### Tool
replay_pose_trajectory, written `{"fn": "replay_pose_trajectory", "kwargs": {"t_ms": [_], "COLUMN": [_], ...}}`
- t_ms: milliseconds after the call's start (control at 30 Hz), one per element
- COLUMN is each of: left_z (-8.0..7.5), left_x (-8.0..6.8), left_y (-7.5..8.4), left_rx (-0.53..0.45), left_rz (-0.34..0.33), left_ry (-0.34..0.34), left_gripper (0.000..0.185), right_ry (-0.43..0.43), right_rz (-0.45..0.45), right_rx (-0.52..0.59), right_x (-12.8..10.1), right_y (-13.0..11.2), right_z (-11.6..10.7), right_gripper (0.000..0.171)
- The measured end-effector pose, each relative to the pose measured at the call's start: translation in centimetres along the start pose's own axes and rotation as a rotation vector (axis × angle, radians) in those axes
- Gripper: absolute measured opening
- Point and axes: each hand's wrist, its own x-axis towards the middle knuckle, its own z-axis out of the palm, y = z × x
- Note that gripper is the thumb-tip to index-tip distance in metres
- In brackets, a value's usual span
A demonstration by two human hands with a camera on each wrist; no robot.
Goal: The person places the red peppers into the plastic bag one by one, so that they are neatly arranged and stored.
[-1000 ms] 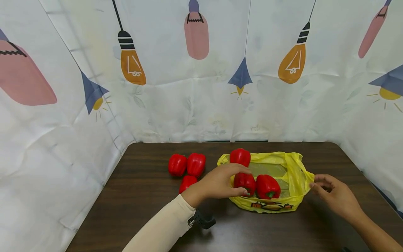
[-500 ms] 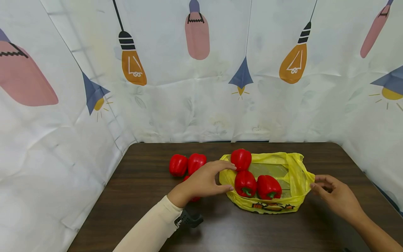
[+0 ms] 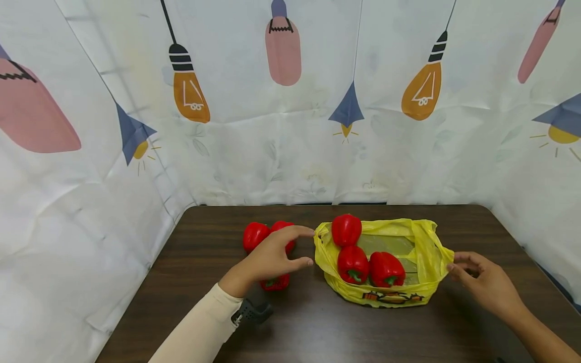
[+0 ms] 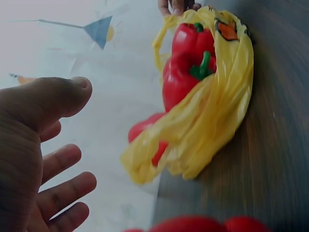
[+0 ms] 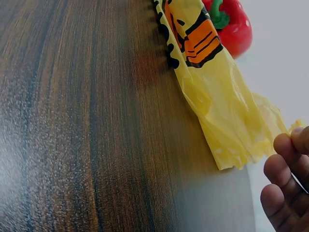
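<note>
We see a crinkled yellow bag (image 3: 422, 252) lying mouth-up at mid-table, three glossy red peppers (image 3: 353, 264) with green stems inside it. Our left hand (image 3: 271, 257) hovers with fingers spread and relaxed, holding nothing, over three loose peppers (image 3: 254, 235) just left of the bag. Our right hand (image 3: 483, 280) pinches the bag's right edge. The dark wooden table (image 3: 317, 333) lies bare toward us, while printed curtains (image 3: 281, 141) close the back and both sides.
</note>
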Motion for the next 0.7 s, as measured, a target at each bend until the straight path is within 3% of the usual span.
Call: {"fn": "replay_pose_trajectory", "kwargs": {"t_ms": [500, 700], "left_z": [-2.5, -3.5], "left_x": [-3.5, -4.4], "left_y": [-3.2, -4.3], "left_rx": [-0.029, -0.011], "left_rz": [-0.161, -0.172], "left_ry": [0.108, 0.15], "left_gripper": [0.059, 0.058], "right_ry": [0.017, 0.015], "right_rz": [0.003, 0.009], "right_rx": [0.017, 0.007], "right_x": [-0.1, -0.1], "right_y": [-0.1, -0.2], "right_z": [0.1, 0.0], "right_gripper": [0.048, 0.049]}}
